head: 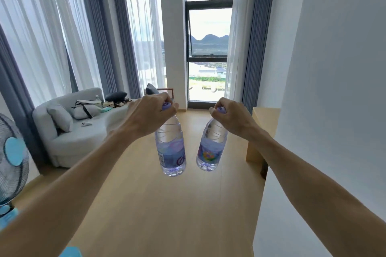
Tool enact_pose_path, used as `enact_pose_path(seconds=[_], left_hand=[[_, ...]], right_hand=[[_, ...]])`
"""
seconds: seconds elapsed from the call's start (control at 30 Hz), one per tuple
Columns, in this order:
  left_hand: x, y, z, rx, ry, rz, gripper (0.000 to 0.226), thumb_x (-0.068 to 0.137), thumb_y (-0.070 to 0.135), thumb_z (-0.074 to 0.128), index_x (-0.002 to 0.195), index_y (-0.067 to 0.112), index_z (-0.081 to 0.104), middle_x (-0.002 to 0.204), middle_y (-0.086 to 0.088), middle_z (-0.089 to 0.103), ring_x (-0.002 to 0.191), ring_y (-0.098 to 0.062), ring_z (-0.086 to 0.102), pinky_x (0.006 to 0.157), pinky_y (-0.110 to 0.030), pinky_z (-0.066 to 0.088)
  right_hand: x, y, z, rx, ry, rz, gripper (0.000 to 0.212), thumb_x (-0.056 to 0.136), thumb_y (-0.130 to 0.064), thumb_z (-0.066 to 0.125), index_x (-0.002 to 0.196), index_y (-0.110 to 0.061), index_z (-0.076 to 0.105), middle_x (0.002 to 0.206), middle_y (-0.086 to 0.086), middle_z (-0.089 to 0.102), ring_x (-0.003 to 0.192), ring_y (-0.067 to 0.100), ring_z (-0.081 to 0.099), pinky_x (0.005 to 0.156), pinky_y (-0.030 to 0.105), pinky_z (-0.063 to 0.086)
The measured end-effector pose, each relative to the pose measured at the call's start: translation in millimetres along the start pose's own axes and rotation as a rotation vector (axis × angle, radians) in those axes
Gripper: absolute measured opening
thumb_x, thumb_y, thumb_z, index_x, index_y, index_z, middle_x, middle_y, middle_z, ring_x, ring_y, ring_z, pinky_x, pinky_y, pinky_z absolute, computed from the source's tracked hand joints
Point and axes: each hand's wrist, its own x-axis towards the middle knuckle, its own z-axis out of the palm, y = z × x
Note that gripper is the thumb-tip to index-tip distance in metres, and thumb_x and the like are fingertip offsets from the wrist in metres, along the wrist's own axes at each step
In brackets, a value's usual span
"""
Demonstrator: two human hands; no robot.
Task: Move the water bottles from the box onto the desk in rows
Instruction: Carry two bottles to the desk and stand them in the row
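Currently your left hand [146, 117] and right hand [231, 119] each grip a water bottle (left bottle [170, 148], right bottle [212, 148]) by its cap in mid-air, neither yet on a worktop, box unseen.

Head-height view, forward across floor [167, 204] toward window [210, 48]

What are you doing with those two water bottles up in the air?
A person is carrying two water bottles, one in each hand. The left hand grips the left bottle by its purple cap, and the right hand grips the right bottle the same way. Both bottles hang above the wooden floor, touching nothing else. No box is in view. A light wooden piece of furniture, perhaps the desk, stands to the right.
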Motion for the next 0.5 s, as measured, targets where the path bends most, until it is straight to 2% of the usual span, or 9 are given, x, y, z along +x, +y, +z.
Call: enact_pose_path(seconds=[0.13, 0.27, 0.4, 0.5], left_hand=[[65, -36, 49, -0.018, 0.001, 0.016, 0.03, 0.091, 0.055, 0.044, 0.081, 0.028, 0.053, 0.068, 0.008, 0.059, 0.06, -0.013, 0.056, 0.053, -0.021, 0.033], [121, -68, 108, -0.021, 0.01, -0.001, 0.043, 0.085, 0.065, 0.031, 0.08, 0.029, 0.053, 0.067, 0.008, 0.059, 0.06, -0.012, 0.056, 0.06, -0.03, 0.039], [176, -94, 174, -0.016, 0.004, 0.014, 0.045, 0.086, 0.066, 0.029, 0.079, 0.029, 0.054, 0.062, 0.014, 0.054, 0.057, -0.004, 0.052, 0.057, -0.028, 0.034], [221, -110, 221, 0.014, -0.014, 0.038, 0.044, 0.089, 0.063, 0.031, 0.078, 0.027, 0.054, 0.061, 0.014, 0.053, 0.055, -0.003, 0.051, 0.057, -0.028, 0.037]], right_hand=[[61, 39, 20, -0.017, 0.03, 0.035, 0.022, 0.093, -0.037, 0.057, 0.1, -0.016, 0.059, 0.09, 0.005, 0.066, 0.076, 0.022, 0.063, 0.068, 0.039, 0.058], [116, 90, 45, -0.003, 0.038, 0.076, 0.024, 0.095, -0.035, 0.055, 0.101, -0.012, 0.061, 0.095, 0.005, 0.067, 0.078, 0.018, 0.063, 0.071, 0.036, 0.057], [171, 147, 72, -0.023, 0.01, 0.086, 0.022, 0.095, -0.038, 0.054, 0.097, -0.017, 0.059, 0.088, -0.002, 0.063, 0.076, 0.015, 0.062, 0.072, 0.037, 0.058], [220, 192, 91, -0.036, -0.018, 0.066, 0.018, 0.095, -0.039, 0.054, 0.093, -0.021, 0.055, 0.087, 0.001, 0.064, 0.075, 0.017, 0.063, 0.072, 0.039, 0.058]])
